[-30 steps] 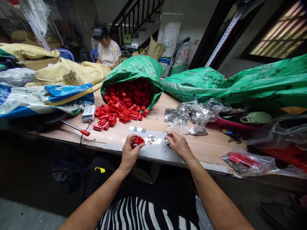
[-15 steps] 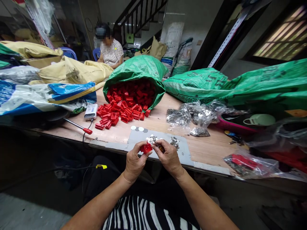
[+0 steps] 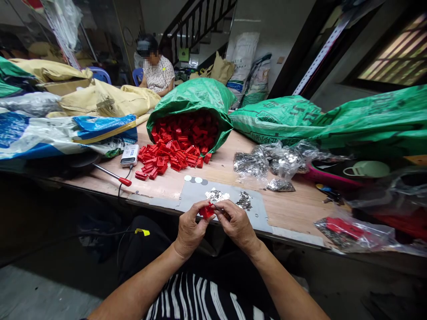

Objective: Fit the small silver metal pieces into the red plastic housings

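My left hand (image 3: 193, 226) pinches a small red plastic housing (image 3: 207, 211) between thumb and fingers, just over the front edge of the table. Closed around a small screwdriver-like tool (image 3: 227, 215) is my right hand (image 3: 236, 224); its thin tip reaches the housing, and the fingers hide most of its handle. Behind the hands lies a grey mat (image 3: 195, 192) bearing a pile of shiny metal pieces (image 3: 216, 195) and a smaller pile of darker metal parts (image 3: 244, 201). Many more red housings (image 3: 160, 160) spill from a green sack (image 3: 196, 93).
Bags of metal parts (image 3: 250, 164) lie right of the sack, near a pink basin (image 3: 320, 171). A white power bank (image 3: 130, 155) and a red-tipped lever (image 3: 125, 182) are at the left. Another person (image 3: 156, 73) sits across the table.
The tool's tip has come against the red housing, and my two hands are slightly closer together. The whole view has shifted a little.
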Available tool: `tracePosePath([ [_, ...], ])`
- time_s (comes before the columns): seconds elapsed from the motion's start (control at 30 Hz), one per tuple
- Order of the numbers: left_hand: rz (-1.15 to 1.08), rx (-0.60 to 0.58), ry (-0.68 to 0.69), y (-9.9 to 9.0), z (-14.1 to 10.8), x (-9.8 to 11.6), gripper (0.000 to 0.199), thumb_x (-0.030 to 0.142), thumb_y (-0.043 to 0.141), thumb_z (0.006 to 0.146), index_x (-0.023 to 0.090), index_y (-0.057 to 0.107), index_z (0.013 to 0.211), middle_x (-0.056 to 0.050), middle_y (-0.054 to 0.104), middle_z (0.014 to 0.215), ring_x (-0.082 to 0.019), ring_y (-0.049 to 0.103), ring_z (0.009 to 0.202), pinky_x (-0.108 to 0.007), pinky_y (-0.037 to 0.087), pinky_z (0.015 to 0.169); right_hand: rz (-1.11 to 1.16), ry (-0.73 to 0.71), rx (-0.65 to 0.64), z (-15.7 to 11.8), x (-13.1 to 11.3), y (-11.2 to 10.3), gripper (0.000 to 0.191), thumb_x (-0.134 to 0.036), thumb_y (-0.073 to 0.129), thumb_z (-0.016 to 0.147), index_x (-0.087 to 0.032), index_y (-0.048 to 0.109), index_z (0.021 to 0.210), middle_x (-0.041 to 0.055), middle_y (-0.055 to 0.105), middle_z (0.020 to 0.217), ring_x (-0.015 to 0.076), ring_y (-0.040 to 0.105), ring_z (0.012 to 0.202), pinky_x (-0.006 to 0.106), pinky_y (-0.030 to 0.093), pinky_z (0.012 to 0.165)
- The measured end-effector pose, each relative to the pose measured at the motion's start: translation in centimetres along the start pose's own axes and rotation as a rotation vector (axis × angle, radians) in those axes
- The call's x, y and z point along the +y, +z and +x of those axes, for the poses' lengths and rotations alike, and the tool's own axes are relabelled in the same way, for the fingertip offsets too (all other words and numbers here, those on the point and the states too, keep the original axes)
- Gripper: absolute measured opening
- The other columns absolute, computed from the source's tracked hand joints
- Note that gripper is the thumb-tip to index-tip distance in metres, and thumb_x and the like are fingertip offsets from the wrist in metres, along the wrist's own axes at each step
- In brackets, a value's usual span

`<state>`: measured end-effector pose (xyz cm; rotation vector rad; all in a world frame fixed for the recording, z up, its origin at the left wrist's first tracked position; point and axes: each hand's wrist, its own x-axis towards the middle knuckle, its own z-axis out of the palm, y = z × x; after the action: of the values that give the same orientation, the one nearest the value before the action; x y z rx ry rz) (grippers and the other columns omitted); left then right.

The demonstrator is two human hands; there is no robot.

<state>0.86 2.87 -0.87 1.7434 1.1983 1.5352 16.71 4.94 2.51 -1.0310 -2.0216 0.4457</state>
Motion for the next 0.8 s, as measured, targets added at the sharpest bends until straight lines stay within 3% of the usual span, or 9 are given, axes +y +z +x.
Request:
tracePosePath([
  [0.33, 0.004, 0.018, -0.015, -0.02, -0.01, -0.02, 0.033, 0.022, 0.064, 0.082, 0.025, 0.057, 0.114, -0.005, 0.069, 0.114, -0.019, 0.067, 0.102, -0.033, 0.054, 0.090, -0.004, 0.061, -0.022, -0.10, -0.30, -0.21, 0.014, -0.015, 0.053, 0.084, -0.021, 0.061, 0.093, 0.0055, 0.066, 0.086, 0.0184, 0.063, 0.077, 0.030, 0.051, 0.069],
  [0.8, 0.001, -0.011, 0.014, -0.16, -0.35, -0.04, 0.036, 0.017, 0.063, 0.081, 0.028, 0.057, 0.115, -0.003, 0.069, 0.115, -0.019, 0.067, 0.101, -0.032, 0.054, 0.090, 0.000, 0.089, -0.065, -0.22, -0.67, -0.55, 0.019, -0.011, 0.052, 0.081, -0.022, 0.061, 0.093, 0.0053, 0.066, 0.089, 0.0197, 0.062, 0.082, 0.032, 0.050, 0.074],
])
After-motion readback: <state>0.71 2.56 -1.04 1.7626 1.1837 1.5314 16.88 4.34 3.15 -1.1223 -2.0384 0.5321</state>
